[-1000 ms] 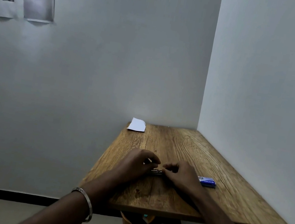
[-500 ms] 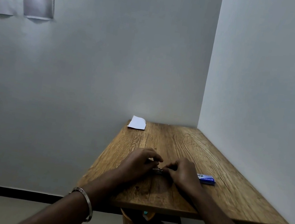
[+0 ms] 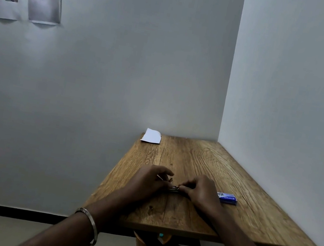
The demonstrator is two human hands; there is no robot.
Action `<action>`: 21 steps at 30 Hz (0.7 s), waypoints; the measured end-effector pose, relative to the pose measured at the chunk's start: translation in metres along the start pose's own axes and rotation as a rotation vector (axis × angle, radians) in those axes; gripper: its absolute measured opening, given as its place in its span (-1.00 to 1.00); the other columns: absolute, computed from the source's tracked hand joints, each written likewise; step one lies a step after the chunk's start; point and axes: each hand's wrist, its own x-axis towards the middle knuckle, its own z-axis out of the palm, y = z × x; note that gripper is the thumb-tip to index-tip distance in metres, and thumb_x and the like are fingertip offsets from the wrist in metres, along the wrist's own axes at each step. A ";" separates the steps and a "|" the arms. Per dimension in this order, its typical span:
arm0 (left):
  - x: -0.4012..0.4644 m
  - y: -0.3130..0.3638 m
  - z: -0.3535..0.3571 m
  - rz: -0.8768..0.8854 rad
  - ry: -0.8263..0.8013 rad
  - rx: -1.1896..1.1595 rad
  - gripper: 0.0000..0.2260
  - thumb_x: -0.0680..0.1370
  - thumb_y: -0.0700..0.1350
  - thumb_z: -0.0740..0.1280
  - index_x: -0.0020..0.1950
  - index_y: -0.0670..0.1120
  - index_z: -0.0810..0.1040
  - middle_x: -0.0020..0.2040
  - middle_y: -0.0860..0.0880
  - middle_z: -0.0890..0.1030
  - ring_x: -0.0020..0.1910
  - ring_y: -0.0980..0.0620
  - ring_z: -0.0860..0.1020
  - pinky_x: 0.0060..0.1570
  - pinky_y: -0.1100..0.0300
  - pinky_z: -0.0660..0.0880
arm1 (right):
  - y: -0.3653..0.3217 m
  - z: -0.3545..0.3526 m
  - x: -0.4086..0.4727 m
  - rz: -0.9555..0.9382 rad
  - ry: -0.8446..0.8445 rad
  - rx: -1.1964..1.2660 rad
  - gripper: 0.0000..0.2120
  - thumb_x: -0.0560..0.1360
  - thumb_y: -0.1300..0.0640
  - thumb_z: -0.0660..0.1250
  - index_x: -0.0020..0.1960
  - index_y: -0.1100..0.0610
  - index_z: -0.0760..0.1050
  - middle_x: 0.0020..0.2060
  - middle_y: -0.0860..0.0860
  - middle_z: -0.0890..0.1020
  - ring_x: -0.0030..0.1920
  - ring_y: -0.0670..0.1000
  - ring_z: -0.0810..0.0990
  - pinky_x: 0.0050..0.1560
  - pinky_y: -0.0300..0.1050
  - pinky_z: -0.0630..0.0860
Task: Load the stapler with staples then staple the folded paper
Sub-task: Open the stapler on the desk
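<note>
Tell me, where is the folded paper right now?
In the head view, the folded paper lies at the far left corner of the wooden table, against the back wall, well beyond both hands and untouched.

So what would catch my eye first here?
Two hands, left hand and right hand, meet over a small metal stapler near the front of the wooden table. A blue staple box lies just right of them, and a folded paper sits at the far left corner.
</note>
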 end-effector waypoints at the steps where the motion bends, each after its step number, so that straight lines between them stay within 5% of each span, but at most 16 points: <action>1: -0.001 -0.001 0.000 -0.010 0.006 0.008 -0.73 0.47 -0.09 0.49 0.16 -0.01 0.66 0.01 0.06 0.70 -0.11 0.33 0.59 -0.01 0.39 0.56 | 0.000 0.000 0.000 -0.002 0.003 -0.003 -0.91 0.45 0.14 0.49 -0.05 0.09 0.72 -0.09 -0.03 0.73 0.00 -0.09 0.64 0.18 -0.05 0.55; 8: 0.003 0.010 0.006 0.021 -0.015 0.026 -0.79 0.48 -0.11 0.48 0.10 -0.05 0.69 0.01 0.05 0.71 -0.15 0.40 0.57 -0.05 0.49 0.52 | 0.001 0.001 0.001 -0.010 0.004 -0.025 -0.91 0.45 0.14 0.49 -0.05 0.06 0.71 -0.11 -0.05 0.73 -0.07 -0.15 0.64 0.06 -0.17 0.57; 21: -0.009 0.004 -0.004 -0.123 0.056 -0.122 -0.76 0.51 -0.16 0.44 0.16 0.03 0.63 -0.02 0.11 0.67 -0.05 0.26 0.63 -0.03 0.36 0.58 | 0.002 0.001 0.004 0.011 0.004 -0.057 -0.88 0.47 0.13 0.48 0.00 0.09 0.70 -0.07 -0.03 0.73 -0.02 -0.12 0.64 0.10 -0.14 0.56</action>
